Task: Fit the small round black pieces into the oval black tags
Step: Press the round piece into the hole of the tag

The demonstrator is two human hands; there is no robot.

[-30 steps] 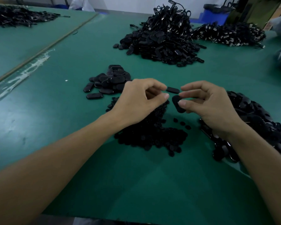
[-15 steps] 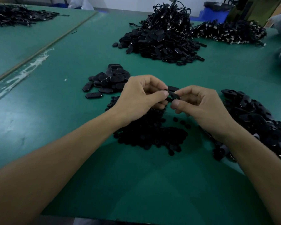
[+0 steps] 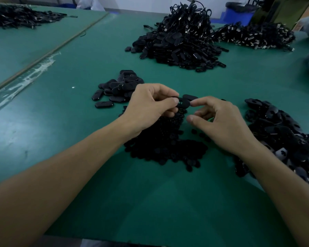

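Observation:
Over the green table, my left hand pinches one oval black tag between thumb and fingers. My right hand touches the tag's right end with its index fingertip, while its thumb is held apart below. Under both hands lies a heap of small round black pieces. A pile of oval black tags sits to the right, beside my right wrist. One loose tag lies just behind the held one.
A small heap of oval tags lies left of my left hand. Farther back stand a tall pile of tags with cords and another pile at the back right. A further pile sits on the far-left table.
The two hands came together on the tag. Now my right thumb has come off it and dropped lower, leaving the tag in my left hand's pinch.

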